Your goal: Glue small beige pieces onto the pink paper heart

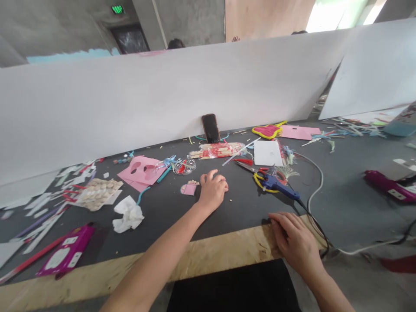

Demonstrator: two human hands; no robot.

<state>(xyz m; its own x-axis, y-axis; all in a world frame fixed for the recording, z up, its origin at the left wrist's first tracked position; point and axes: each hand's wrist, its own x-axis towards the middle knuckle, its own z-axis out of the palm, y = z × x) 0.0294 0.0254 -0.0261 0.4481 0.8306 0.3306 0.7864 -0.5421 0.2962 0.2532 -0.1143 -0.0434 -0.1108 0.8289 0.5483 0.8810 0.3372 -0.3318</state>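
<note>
My left hand [213,189] rests on the dark tabletop with its fingers loosely bent and apart, holding nothing that I can see. Just left of it lies a small pink piece [188,189] with a rounded end and a row of pale beads or chips along its upper edge. My right hand [294,238] lies at the wooden front edge of the table, fingers stretched out over the top. Beyond that hand is a blue hot glue gun [279,186], lying across yellow-handled scissors [258,181]. Another pair of scissors [248,167] has its blades pointing left.
A phone [210,128] leans against the white board [162,99]. In front are packaged wooden sticks [217,150] and a white card [268,153]. Pink cut-out sheets [139,170], crumpled tissue [128,214] and a purple device [67,251] lie left. A cable [320,173] curves at right.
</note>
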